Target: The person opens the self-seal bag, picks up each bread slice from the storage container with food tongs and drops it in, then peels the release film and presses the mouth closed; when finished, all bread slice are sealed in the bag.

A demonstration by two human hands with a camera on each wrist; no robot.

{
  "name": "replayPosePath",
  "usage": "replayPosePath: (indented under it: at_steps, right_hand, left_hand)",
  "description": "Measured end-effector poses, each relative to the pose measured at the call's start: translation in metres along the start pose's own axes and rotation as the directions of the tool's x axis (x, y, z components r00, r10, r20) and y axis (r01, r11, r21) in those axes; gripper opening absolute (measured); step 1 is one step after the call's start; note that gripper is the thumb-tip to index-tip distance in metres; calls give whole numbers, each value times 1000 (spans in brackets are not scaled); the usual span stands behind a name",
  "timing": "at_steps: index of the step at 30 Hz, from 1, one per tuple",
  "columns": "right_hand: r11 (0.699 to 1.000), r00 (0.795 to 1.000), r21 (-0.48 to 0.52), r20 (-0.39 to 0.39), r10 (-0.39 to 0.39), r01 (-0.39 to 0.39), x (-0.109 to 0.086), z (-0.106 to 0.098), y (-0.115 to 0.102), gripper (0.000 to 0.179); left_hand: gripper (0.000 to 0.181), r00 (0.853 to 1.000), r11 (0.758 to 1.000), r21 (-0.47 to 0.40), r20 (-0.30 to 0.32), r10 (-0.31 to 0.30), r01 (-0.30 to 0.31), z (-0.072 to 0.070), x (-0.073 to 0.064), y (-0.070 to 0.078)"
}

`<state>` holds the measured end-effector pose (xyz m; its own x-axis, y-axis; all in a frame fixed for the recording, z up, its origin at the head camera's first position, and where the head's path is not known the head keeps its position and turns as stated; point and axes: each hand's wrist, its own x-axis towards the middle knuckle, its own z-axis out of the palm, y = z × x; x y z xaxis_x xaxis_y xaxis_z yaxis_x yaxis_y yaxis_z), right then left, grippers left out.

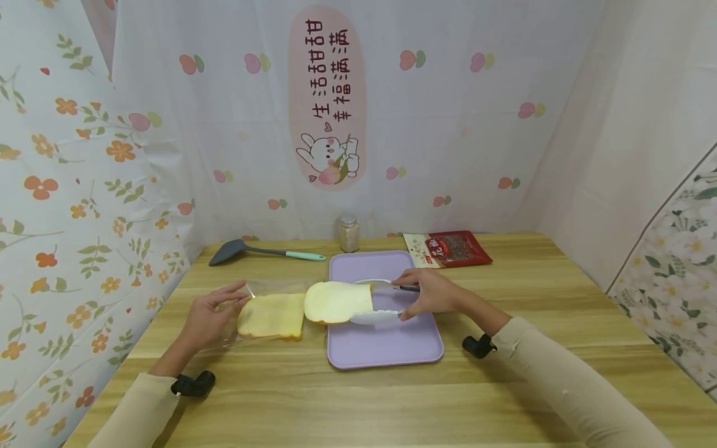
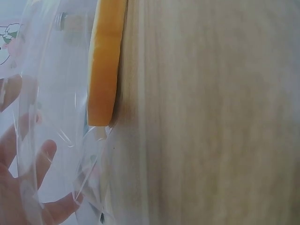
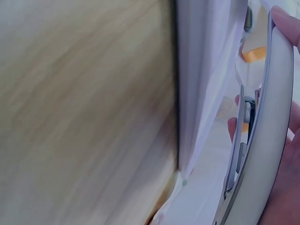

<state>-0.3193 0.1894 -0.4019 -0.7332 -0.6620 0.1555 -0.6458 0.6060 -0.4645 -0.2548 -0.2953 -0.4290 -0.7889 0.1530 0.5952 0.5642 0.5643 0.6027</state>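
Bread (image 1: 338,303) lay across the middle of the head view, one slice at nine o'clock from the right hand (image 1: 427,294), its long axis running from nine to three. The right fingers were clamped on tongs (image 1: 376,318) that reached the slice's three-o'clock end, so that hand was nearer to it than the left hand (image 1: 211,315). The tray (image 1: 386,348) sat partly beneath it; whether they touched could not be told. A second slice (image 1: 271,316) lay in a clear bag (image 1: 285,287) at three o'clock from the left fingers.

In the left wrist view, those fingers were spread apart against the bag's film, with crust (image 2: 104,70) at one o'clock.

In the right wrist view, the hand gripped the bowed tongs, orange crust showing at eleven o'clock.
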Motion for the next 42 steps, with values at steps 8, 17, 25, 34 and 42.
replayPosePath:
  at_steps: [8, 17, 25, 34, 42]
  right_hand:
    - [999, 1000, -22, 14, -25, 25, 14, 6, -9, 78]
    - [1000, 999, 4, 28, 20, -20, 18, 6, -10, 79]
    - [1000, 999, 2, 32, 20, -20, 20, 5, -8, 79]
    - [1000, 1000, 27, 25, -13, 12, 26, 12, -15, 80]
    - [1000, 999, 7, 23, -23, 23, 35, 15, -27, 78]
  left_hand:
    - [15, 1000, 1000, -11, -4, -8, 8, 0, 0, 0]
    - [13, 1000, 1000, -15, -1, -12, 12, -3, 0, -2]
    - [14, 1000, 999, -32, 10, -18, 19, -4, 0, -1]
    - [14, 1000, 999, -33, 11, -25, 26, -4, -2, 1]
    - [13, 1000, 999, -44, 10, -25, 25, -4, -2, -1]
